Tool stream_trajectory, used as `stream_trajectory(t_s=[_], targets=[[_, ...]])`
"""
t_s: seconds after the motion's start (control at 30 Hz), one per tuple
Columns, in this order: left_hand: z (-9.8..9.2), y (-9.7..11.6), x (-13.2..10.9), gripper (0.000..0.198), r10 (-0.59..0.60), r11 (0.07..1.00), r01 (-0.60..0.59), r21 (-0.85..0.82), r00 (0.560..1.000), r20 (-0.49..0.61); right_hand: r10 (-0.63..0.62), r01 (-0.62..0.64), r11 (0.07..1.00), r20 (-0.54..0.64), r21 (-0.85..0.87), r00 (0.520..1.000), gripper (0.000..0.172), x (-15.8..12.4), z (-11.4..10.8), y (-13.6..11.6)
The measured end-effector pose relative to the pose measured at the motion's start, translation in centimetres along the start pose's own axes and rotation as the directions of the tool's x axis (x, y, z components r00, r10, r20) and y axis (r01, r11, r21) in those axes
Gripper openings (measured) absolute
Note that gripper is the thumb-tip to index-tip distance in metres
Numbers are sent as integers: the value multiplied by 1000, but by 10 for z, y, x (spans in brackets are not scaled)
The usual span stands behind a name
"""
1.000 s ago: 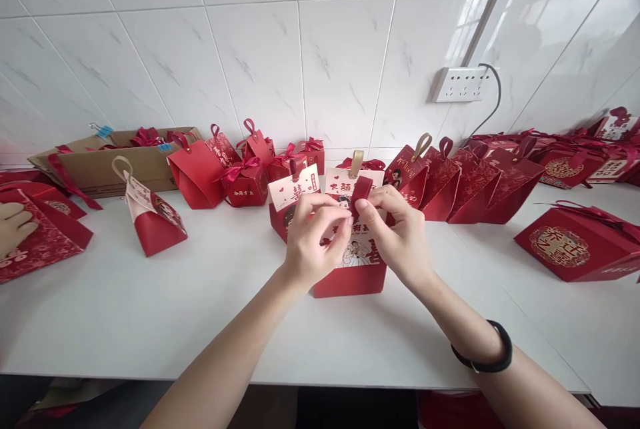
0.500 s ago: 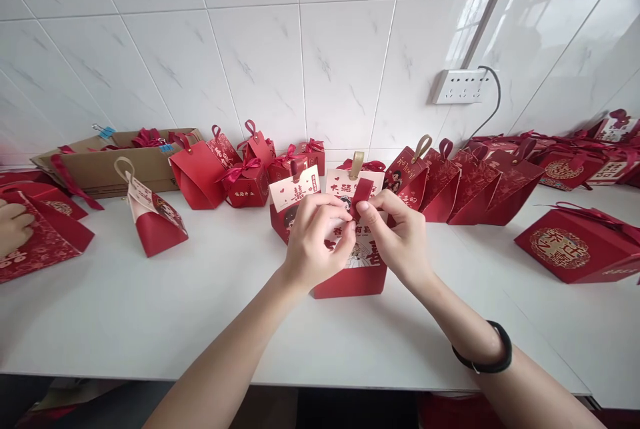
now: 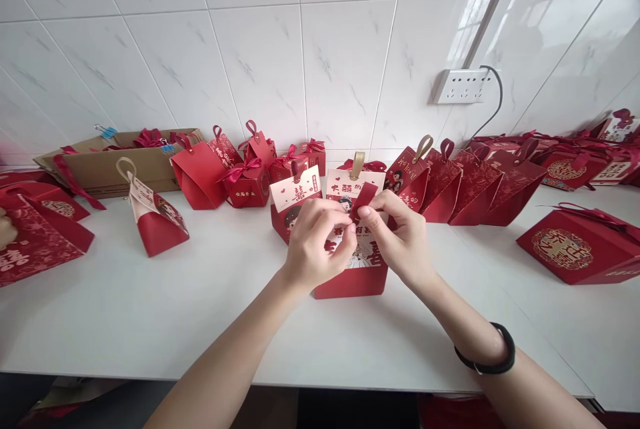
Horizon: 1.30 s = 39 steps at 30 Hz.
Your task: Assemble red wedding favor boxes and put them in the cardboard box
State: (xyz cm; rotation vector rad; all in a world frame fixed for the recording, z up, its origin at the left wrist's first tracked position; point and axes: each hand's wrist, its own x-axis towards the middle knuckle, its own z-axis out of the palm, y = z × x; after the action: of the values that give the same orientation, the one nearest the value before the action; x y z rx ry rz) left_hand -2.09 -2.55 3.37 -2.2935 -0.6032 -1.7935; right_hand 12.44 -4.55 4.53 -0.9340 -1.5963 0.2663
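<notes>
A red gift box (image 3: 353, 279) with a cartoon couple printed on it stands on the white table (image 3: 150, 322) in front of me. My left hand (image 3: 315, 246) and my right hand (image 3: 397, 236) meet over its top, fingers pinched. Between them sticks up a short dark red ribbon strap (image 3: 363, 199), which both hands grip near its base. A black band circles my right wrist (image 3: 487, 352). Behind the box stand a cream-flapped box with a tan loop (image 3: 356, 179) and another with a red character (image 3: 296, 192).
Several red gift boxes and bags line the tiled wall, with more at the right (image 3: 580, 246). A cardboard tray (image 3: 115, 159) of ribbons sits at the back left. Another person's hand (image 3: 6, 232) touches a red bag (image 3: 35, 236) at the far left. A wall socket (image 3: 460, 84) hangs above.
My hands stayed over the box, shifting slightly as they work the red strap. The other person's hand at the far left has drawn back towards the edge.
</notes>
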Motion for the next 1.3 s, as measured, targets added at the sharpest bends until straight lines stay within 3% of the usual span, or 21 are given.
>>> stream_trajectory(t_s=[0.2, 0.27, 0.3, 0.37, 0.43, 0.47, 0.53, 0.6, 0.73, 0.83, 0.9, 1.0, 1.1, 1.2, 1.3], targets=[[1, 2, -2, 17, -189, 978, 180, -107, 979, -80, -31, 24, 998, 137, 51, 990, 13, 0, -8, 5], [-3, 3, -3, 17, -266, 941, 247, -233, 962, -56, -18, 5, 996, 136, 94, 990, 12, 0, -10, 8], [-5, 2, -2, 15, -318, 891, 294, -346, 948, -16, -15, -3, 991, 137, 131, 990, 13, 0, -12, 10], [-9, 1, -1, 18, -428, 696, 415, -585, 895, 125, -20, -19, 972, 165, 233, 986, 18, 1, -15, 15], [-10, -1, -1, 25, -509, 512, 544, -665, 816, 275, -8, -59, 947, 206, 316, 979, 22, 3, -17, 20], [-9, -3, -1, 25, -527, 496, 582, -645, 792, 309, 18, -90, 940, 217, 330, 976, 22, 4, -18, 22], [-5, -6, -2, 25, -507, 583, 606, -542, 792, 339, 109, -173, 931, 209, 320, 972, 21, 5, -18, 23], [-1, -8, -5, 37, -440, 672, 589, -448, 805, 399, 195, -256, 911, 209, 322, 958, 27, 6, -17, 21], [1, -12, -8, 59, -369, 671, 609, -424, 770, 521, 239, -359, 869, 346, 340, 907, 29, 6, -19, 14], [1, -9, -6, 60, -460, 689, 625, -366, 768, 446, 297, -448, 847, 445, 286, 845, 37, 6, -24, 12], [2, -6, -5, 53, -551, 731, 630, -263, 772, 317, 352, -472, 823, 367, 317, 861, 44, 6, -28, 13], [8, 0, -7, 35, -576, 804, 582, -125, 813, 82, 289, -297, 884, 76, 360, 954, 39, 6, -31, 14], [12, 4, -11, 27, -487, 871, 483, -87, 873, -29, 41, -37, 992, -37, 117, 998, 15, 3, -26, 12], [13, 6, -12, 18, -491, 857, 485, -174, 871, 11, -186, 183, 969, -6, -165, 983, 4, -2, -16, 11], [10, 7, -9, 14, -573, 764, 590, -262, 806, 147, -317, 296, 917, -37, -269, 948, 7, -6, -7, 13]])
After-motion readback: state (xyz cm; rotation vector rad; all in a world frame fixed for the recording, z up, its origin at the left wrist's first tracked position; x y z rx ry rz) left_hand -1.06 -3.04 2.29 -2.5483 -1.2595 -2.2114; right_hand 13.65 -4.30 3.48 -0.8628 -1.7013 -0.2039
